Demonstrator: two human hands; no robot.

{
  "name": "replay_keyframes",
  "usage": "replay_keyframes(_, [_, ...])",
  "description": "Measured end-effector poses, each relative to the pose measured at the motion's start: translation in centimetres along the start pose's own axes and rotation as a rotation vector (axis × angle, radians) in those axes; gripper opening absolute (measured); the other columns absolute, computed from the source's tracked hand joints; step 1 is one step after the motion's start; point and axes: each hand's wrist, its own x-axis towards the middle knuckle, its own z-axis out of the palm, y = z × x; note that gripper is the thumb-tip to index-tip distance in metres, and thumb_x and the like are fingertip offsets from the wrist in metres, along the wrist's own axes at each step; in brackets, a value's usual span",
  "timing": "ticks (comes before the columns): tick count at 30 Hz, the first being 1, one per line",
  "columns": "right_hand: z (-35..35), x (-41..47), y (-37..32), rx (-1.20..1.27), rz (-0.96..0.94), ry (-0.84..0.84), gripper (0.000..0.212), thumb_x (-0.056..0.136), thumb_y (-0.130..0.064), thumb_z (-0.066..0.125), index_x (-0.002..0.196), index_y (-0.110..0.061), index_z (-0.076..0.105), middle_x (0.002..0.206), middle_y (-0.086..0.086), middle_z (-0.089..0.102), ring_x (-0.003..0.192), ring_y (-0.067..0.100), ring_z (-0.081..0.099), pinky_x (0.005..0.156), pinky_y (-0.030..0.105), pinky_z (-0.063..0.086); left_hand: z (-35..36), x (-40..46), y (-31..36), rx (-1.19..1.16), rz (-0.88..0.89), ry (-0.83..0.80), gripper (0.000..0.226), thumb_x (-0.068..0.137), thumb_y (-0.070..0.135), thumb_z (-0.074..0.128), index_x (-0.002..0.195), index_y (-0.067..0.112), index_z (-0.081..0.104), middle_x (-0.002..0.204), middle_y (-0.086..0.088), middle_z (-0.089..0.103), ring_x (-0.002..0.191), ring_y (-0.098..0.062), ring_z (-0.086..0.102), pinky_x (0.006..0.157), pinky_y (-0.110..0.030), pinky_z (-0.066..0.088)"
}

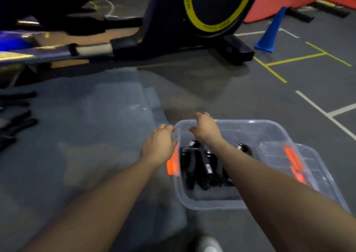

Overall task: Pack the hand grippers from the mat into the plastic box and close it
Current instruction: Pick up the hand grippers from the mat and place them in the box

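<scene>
Gym floor — both hands [181,136] at plastic box [269,128] rim

Both arms reaching out ahead, side by side

Left hand [159,143] palm down, fingers loosely curled; right hand [205,127] just beyond it, fingers bent downward, forearms bare and nearly parallel.

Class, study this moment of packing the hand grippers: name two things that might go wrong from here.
1. More hand grippers lie at the far left edge, away from the plastic box; closing now might leave them out.
2. The lid lies under the box's right side, so the box may tip while the left hand works.
</scene>
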Motion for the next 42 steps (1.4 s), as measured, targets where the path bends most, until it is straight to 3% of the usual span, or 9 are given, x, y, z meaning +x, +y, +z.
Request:
replay_keyframes(10, [11.0,-1.1,-25.9,0.045,-0.295,-0.208,0.056,0.085,-0.021,0.067,0.135,-0.004,0.047,0.136,0.019,0.051,0.128,0.031,0.049,0.108,0.034,0.037,-13.4,-6.7,-22.2,-0.024,-0.375,0.185,0.039,0.090,0.029,0.054,0.127,0.016,0.049,0.131,-0.007,0.046,0.122,-0.030,0.050,0.098,-0.043,0.044])
replay_keyframes(14, [17.2,-1.3,-33.2,0.021,-0.364,-0.303,0.054,0.087,-0.024,0.064,0.134,-0.006,0.046,0.137,0.017,0.048,0.126,0.032,0.049,0.106,0.037,0.040,-15.7,-8.8,-30.0,-0.041,-0.478,0.201,0.040,0.089,0.027,0.055,0.126,0.014,0.049,0.131,-0.009,0.046,0.124,-0.028,0.047,0.102,-0.040,0.041])
replay_keyframes(18, [23.0,-0.9,-38.4,-0.053,-0.426,-0.357,0.050,0.089,-0.024,0.063,0.132,-0.005,0.048,0.136,0.018,0.047,0.126,0.034,0.047,0.106,0.040,0.040,-17.0,-10.3,-37.2,-0.041,-0.583,0.247,0.038,0.088,0.028,0.056,0.121,0.012,0.052,0.124,-0.010,0.049,0.119,-0.029,0.050,0.096,-0.042,0.045])
replay_keyframes(28, [31.5,4.9,-44.4,-0.136,-0.511,-0.264,0.039,0.090,-0.010,0.053,0.129,-0.009,0.052,0.136,0.013,0.041,0.128,0.033,0.038,0.105,0.037,0.038,-16.4,-8.3,-46.6,-0.001,-0.688,0.234,0.042,0.088,0.029,0.057,0.125,0.015,0.048,0.127,-0.008,0.046,0.121,-0.029,0.046,0.096,-0.042,0.043])
replay_keyframes(33, [33.9,7.2,-45.3,-0.232,-0.627,-0.281,0.058,0.093,-0.009,0.047,0.148,-0.012,0.027,0.156,0.006,0.024,0.144,0.027,0.021,0.119,0.039,0.019,-15.0,-7.5,-47.4,0.024,-0.720,0.219,0.041,0.089,0.030,0.057,0.124,0.011,0.046,0.126,-0.008,0.046,0.119,-0.028,0.046,0.090,-0.041,0.044])
replay_keyframes(36, [35.1,8.1,-45.1,-0.356,-0.690,-0.223,0.054,0.095,-0.007,0.040,0.147,-0.015,0.028,0.152,0.006,0.031,0.144,0.026,0.023,0.120,0.042,0.013,-14.4,-7.5,-47.7,0.034,-0.723,0.221,0.037,0.089,0.030,0.056,0.121,0.012,0.048,0.124,-0.007,0.048,0.116,-0.028,0.049,0.085,-0.042,0.047])
replay_keyframes(38, [35.0,8.2,-44.8,-0.392,-0.706,-0.162,0.046,0.095,-0.007,0.039,0.141,-0.016,0.039,0.141,0.006,0.042,0.135,0.029,0.033,0.117,0.040,0.021,-14.4,-7.5,-47.9,0.037,-0.730,0.226,0.035,0.089,0.029,0.056,0.120,0.013,0.050,0.121,-0.007,0.050,0.114,-0.027,0.051,0.082,-0.042,0.047])
replay_keyframes(40, [34.4,8.1,-44.4,-0.380,-0.694,-0.136,0.038,0.095,-0.005,0.041,0.130,-0.014,0.051,0.132,0.006,0.048,0.129,0.029,0.037,0.103,0.038,0.039,-14.3,-7.5,-48.0,0.007,-0.744,0.240,0.032,0.089,0.027,0.058,0.118,0.013,0.053,0.119,-0.007,0.052,0.112,-0.028,0.053,0.080,-0.041,0.046])
replay_keyframes(42, [33.5,7.5,-43.7,-0.348,-0.642,-0.148,0.032,0.092,-0.002,0.044,0.120,-0.011,0.058,0.127,0.008,0.052,0.127,0.028,0.040,0.088,0.039,0.047,-14.3,-7.6,-47.8,-0.028,-0.759,0.257,0.029,0.088,0.024,0.059,0.115,0.014,0.055,0.118,-0.008,0.053,0.111,-0.028,0.053,0.079,-0.039,0.045])
